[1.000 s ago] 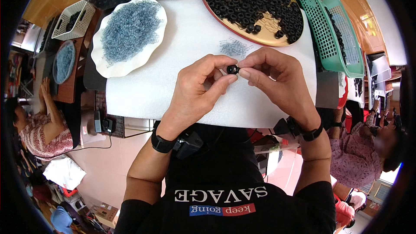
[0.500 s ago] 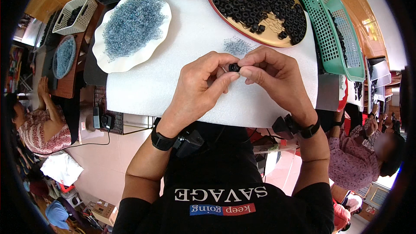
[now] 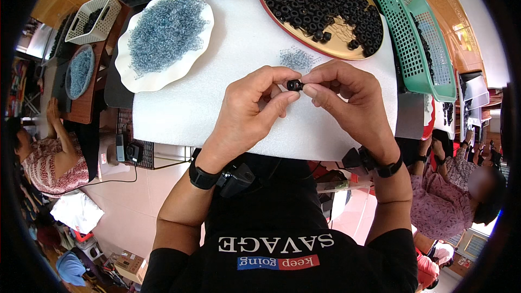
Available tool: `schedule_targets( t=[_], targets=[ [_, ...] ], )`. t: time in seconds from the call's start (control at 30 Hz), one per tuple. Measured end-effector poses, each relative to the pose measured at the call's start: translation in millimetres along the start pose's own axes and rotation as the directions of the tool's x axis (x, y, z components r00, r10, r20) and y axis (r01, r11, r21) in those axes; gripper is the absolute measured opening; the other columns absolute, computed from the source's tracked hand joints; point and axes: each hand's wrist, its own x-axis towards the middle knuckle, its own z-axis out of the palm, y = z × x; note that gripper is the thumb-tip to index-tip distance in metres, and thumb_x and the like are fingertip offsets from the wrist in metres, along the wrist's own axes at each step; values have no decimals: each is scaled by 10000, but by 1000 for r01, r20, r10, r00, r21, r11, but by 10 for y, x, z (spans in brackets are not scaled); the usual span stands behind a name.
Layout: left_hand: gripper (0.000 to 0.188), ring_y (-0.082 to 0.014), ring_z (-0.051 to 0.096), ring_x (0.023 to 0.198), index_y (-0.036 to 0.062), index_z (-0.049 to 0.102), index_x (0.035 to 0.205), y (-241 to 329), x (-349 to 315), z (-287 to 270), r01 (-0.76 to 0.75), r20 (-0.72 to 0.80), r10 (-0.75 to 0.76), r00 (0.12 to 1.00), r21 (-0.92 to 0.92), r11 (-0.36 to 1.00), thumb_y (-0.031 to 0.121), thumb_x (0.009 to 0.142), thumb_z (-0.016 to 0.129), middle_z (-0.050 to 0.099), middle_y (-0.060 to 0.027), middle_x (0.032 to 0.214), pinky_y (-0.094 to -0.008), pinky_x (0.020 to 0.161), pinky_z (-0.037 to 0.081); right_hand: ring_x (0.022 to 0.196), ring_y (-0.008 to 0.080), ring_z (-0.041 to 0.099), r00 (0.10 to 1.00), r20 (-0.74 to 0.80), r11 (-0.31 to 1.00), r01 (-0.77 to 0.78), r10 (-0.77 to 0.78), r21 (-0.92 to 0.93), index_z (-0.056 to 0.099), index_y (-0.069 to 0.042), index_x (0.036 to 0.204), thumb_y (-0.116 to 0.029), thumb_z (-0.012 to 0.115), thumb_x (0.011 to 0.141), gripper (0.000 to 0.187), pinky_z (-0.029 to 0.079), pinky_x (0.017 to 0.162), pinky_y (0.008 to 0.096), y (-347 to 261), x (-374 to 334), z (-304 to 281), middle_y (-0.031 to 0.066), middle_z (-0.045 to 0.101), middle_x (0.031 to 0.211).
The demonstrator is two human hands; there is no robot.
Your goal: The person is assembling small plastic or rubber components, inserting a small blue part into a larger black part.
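A small black ring-shaped part (image 3: 294, 84) is pinched between the fingertips of both hands above a white foam mat (image 3: 217, 92). My left hand (image 3: 251, 108) grips it from the left, my right hand (image 3: 341, 95) from the right. Just beyond the fingers lies a small loose pile of tiny grey-blue rings (image 3: 297, 57). A round gold tray (image 3: 347, 49) at the far right holds several more black ring parts. A white wavy-edged plate (image 3: 130, 73) at the far left is heaped with grey-blue rings.
A green perforated basket (image 3: 418, 38) stands right of the tray. A white basket (image 3: 92, 19) and a second plate of rings (image 3: 80, 70) sit on a table at left, where another person (image 3: 51, 157) sits. Another person (image 3: 461, 195) is at lower right.
Both hands stay together on the black part with only slight finger shifts; the view has drifted a little.
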Motion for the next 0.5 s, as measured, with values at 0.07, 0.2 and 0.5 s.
schedule_targets(
  t=[0.07, 0.2, 0.5],
  targets=[
    [237, -65, 566, 623, -3, 622, 1113, -2, 3, 0, -9, 9, 8, 1000, 46, 999, 8, 878, 655, 634, -47, 846, -213, 540, 465, 813, 103, 637, 999, -32, 997, 14, -16, -76, 679, 1, 988, -76, 699, 867, 144, 525, 729, 238, -9, -1, 7, 65, 678, 920],
    [242, -74, 576, 620, 2, 623, 1112, -14, -1, -2, -36, 18, 34, 999, 96, 995, 5, 872, 657, 628, -53, 840, -221, 538, 465, 786, 104, 632, 999, -28, 993, 21, -24, -118, 682, 0, 981, -70, 696, 866, 135, 524, 711, 238, -17, 14, 8, 61, 679, 896],
    [219, -78, 580, 612, -6, 640, 1083, -12, 0, -14, -48, 12, 48, 999, 62, 997, 14, 867, 664, 632, -57, 842, -218, 529, 468, 705, 77, 615, 986, 160, 971, -87, 51, 224, 674, -13, 981, -134, 721, 862, 176, 514, 632, 205, 113, 123, -86, 44, 679, 846]
  ],
)
